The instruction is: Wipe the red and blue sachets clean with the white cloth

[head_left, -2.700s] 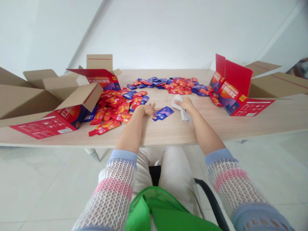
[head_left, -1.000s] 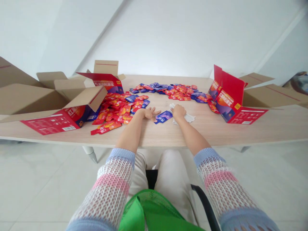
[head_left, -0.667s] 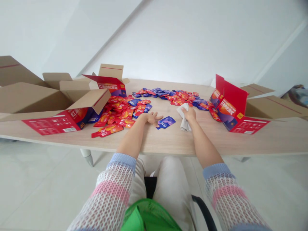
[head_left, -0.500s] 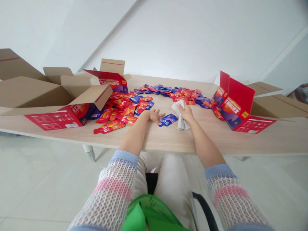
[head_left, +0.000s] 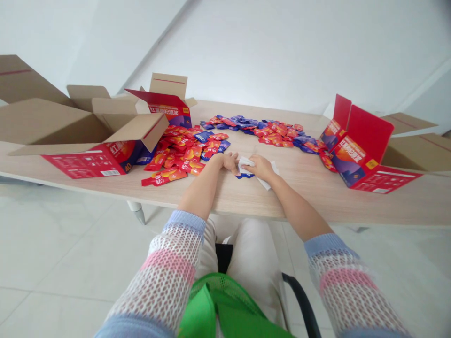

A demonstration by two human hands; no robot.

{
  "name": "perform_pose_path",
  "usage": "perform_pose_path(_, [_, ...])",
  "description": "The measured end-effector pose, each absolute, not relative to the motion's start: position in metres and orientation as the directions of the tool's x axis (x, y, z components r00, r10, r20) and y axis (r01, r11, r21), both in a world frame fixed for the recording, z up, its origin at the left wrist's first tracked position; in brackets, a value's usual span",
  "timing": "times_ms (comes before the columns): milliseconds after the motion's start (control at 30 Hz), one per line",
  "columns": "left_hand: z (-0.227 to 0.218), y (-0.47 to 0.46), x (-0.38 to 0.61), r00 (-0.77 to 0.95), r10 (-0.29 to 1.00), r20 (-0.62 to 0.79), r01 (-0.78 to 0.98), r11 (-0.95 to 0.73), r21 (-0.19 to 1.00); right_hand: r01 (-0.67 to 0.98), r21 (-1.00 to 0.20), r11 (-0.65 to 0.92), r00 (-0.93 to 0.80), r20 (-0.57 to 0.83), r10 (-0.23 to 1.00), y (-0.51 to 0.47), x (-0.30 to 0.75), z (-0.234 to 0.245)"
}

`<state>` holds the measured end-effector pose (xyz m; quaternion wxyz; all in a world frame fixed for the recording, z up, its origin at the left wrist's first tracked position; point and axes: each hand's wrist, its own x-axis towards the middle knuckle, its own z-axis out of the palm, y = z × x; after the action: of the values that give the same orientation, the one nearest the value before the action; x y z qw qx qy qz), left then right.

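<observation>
A small blue pouch (head_left: 245,176) lies flat on the table in front of me, mostly covered by a white cloth (head_left: 270,180). My right hand (head_left: 260,166) is closed on the cloth and presses it over the pouch. At the pouch's left end, my left hand (head_left: 230,162) has its fingers bent together, holding that end against the tabletop. Just left of this hand spreads a heap of red pouches (head_left: 179,150) with a few blue ones among them.
A large open carton (head_left: 84,159) stands at the left, with a smaller open carton (head_left: 171,112) behind it. Another open carton (head_left: 362,157) is on the right. Red and blue pouches (head_left: 278,134) form a row across the back of the wooden table (head_left: 303,197).
My right hand has brought the cloth leftward onto the blue pouch. The spread fingers of my left hand have drawn together at the pouch's end. The view has shifted slightly.
</observation>
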<state>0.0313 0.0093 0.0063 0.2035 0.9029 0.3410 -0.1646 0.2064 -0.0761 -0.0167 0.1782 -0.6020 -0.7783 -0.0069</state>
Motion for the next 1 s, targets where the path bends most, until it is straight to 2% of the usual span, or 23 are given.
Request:
perform_pose_path(167, [0.01,0.006,0.032,0.713,0.543,-0.444,0.676,-0.701,0.228,0.975,-0.22,0.021,0.028,0.215,0.976,-0.069,0.221,-0.014])
perform_pose_path(333, [0.012,0.006,0.032,0.701,0.543,-0.462,0.684,-0.696,0.219,0.963,-0.209,-0.171,0.214,0.206,0.955,-0.058,0.232,-0.019])
perform_pose_path(667, [0.015,0.001,0.032,0.707,0.541,-0.455,0.684,-0.686,0.248,0.936,-0.17,-0.309,0.343,0.24,0.908,-0.049,0.25,-0.027])
perform_pose_path(833, [0.016,0.001,0.03,0.705,0.537,-0.463,0.676,-0.707,0.21,0.877,-0.258,-0.406,0.462,0.216,0.86,-0.051,0.265,-0.025])
perform_pose_path(933, [0.016,0.001,0.029,0.702,0.539,-0.465,0.677,-0.707,0.203,0.842,-0.375,-0.387,0.484,0.209,0.85,-0.053,0.278,-0.019])
perform_pose_path(1000, [0.016,0.002,0.03,0.704,0.538,-0.464,0.677,-0.705,0.209,0.823,-0.447,-0.352,0.494,0.255,0.831,-0.054,0.284,-0.014])
